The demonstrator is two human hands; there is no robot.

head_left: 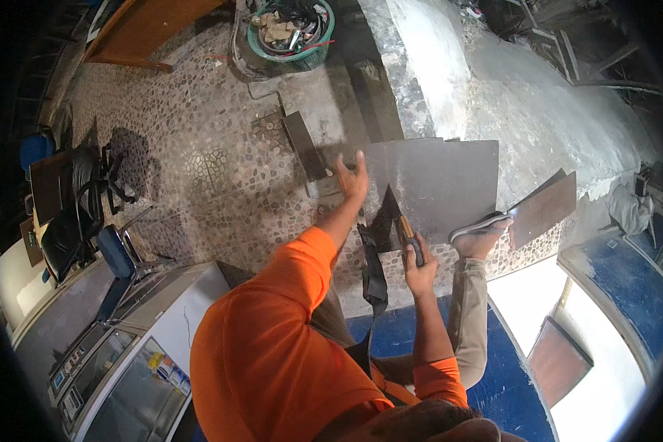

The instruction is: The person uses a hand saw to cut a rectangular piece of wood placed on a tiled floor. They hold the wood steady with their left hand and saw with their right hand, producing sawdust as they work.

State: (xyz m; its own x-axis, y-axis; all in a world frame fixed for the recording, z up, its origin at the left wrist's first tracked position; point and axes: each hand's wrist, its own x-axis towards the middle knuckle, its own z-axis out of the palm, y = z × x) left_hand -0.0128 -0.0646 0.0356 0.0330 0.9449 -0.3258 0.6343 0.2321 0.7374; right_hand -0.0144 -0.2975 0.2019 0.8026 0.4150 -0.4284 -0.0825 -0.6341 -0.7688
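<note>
A flat dark grey sheet [442,177] lies on the floor ahead of me. My left hand [354,180] is at its left edge, thumb and fingers apart, with nothing visible in it. My right hand [420,267] is closed around a knife-like tool [406,230] with a yellow-brown and dark handle. The tool points away over the sheet; a dark pointed shape there may be its blade or a shadow. A ragged black strip [374,280] hangs between my arms. My sandalled foot [479,237] rests at the sheet's near right edge.
A narrow dark board [303,146] lies left of the sheet, and a brown panel [545,210] leans at right. Beyond stands a green tub [291,62] of scraps. A glass-fronted cabinet [136,368] and chairs [118,254] are at left; a concrete ledge [538,118] is at right.
</note>
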